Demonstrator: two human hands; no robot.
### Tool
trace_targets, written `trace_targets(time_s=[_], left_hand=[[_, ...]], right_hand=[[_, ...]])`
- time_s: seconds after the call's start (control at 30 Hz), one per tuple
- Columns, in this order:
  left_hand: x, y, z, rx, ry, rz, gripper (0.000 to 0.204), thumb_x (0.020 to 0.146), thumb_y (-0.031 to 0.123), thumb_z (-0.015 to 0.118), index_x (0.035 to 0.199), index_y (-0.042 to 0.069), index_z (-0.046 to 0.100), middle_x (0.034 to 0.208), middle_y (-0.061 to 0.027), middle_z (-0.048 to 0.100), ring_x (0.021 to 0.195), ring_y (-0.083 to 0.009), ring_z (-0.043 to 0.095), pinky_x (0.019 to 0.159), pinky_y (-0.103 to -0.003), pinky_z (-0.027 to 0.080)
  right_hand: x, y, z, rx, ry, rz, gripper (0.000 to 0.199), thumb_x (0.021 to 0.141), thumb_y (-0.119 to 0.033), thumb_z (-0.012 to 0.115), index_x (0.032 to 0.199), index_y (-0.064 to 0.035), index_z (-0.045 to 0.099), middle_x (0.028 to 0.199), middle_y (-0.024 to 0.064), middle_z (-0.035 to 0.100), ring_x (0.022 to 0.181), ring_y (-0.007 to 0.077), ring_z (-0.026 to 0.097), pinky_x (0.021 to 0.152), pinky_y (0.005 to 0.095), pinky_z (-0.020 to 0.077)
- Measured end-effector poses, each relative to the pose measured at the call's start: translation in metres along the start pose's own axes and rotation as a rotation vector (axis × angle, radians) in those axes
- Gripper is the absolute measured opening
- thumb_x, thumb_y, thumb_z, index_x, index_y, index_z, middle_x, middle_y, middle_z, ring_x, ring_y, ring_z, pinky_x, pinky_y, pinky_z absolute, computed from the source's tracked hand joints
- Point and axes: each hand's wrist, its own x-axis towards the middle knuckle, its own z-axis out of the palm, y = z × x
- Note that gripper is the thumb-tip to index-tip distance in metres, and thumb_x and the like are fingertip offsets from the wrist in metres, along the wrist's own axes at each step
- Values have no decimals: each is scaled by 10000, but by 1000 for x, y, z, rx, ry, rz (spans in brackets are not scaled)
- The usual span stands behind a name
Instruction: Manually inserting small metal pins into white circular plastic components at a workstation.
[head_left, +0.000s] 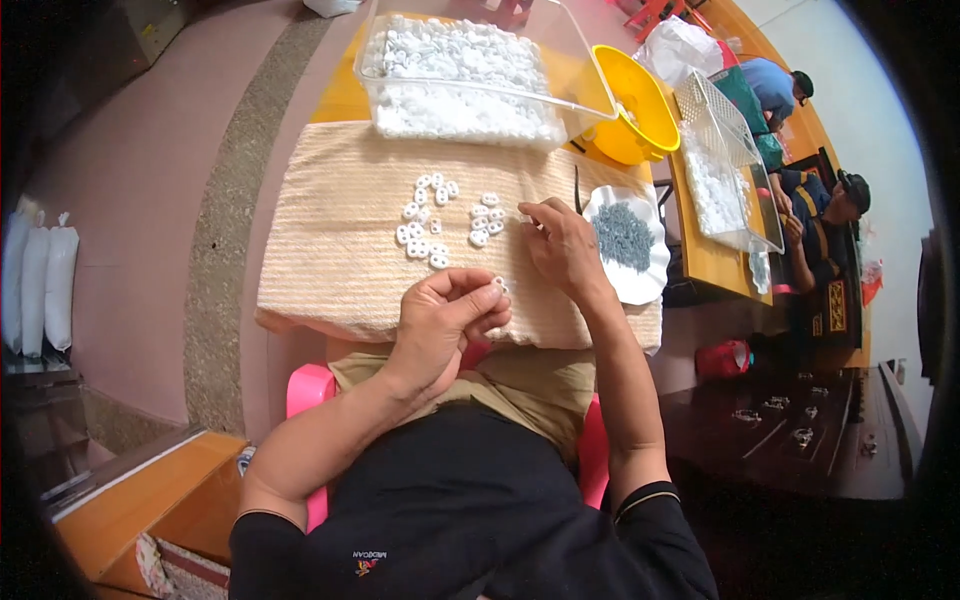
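My left hand is closed in a pinch on a small white plastic piece, just above the near part of the cloth. My right hand hovers over the cloth to the right, thumb and forefinger together; a tiny pale bit shows at their tips, too small to name. Between and beyond the hands, several white two-holed plastic pieces lie loosely in an arc. A smaller cluster of like pieces lies nearest the right hand. To its right, a white scalloped plate holds a heap of small grey-blue parts.
A striped towel covers the table. At its far side stand a clear bin full of white pieces and a yellow basin. A thin black tool lies beside the plate. Two people sit at another table on the right.
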Motion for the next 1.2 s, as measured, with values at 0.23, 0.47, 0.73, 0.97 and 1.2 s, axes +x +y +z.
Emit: trace_targets(time_s=[0.23,0.47,0.73,0.97,1.2], left_hand=[[7,-4,-4,49,72,-2,114,865,-17,619,977,-3,600,883,-99,653,791,-161,659,731,-272,588],[12,-3,-8,75,106,-9,123,867,-9,624,985,-6,589,878,-89,642,795,-156,649,752,-282,574],[18,-3,-13,93,143,-27,135,866,-14,615,997,1,589,886,-104,653,801,-162,663,737,-277,590],[22,-4,-14,112,156,-42,137,867,-14,615,1001,1,590,881,-104,653,794,-163,664,734,-274,589],[21,-4,-13,131,166,-47,125,870,-4,620,992,-1,593,880,-98,652,794,-157,664,731,-275,590]], right_hand=[[-7,2,-8,-117,-108,-21,172,866,-107,578,1009,-29,632,921,163,621,855,359,606,751,403,482],[-7,-1,-17,-124,-159,-48,174,859,-110,598,1001,-12,617,914,180,620,843,357,603,751,395,481],[-35,-3,-13,932,-257,341,238,850,3,662,1079,26,602,877,5,613,807,49,562,713,209,477],[-39,3,-6,1090,-314,413,299,841,1,677,1130,23,602,904,17,626,800,65,585,717,210,488],[-43,-6,-1,1204,-345,424,299,841,-7,679,1129,31,607,929,25,638,825,67,588,729,212,483]])
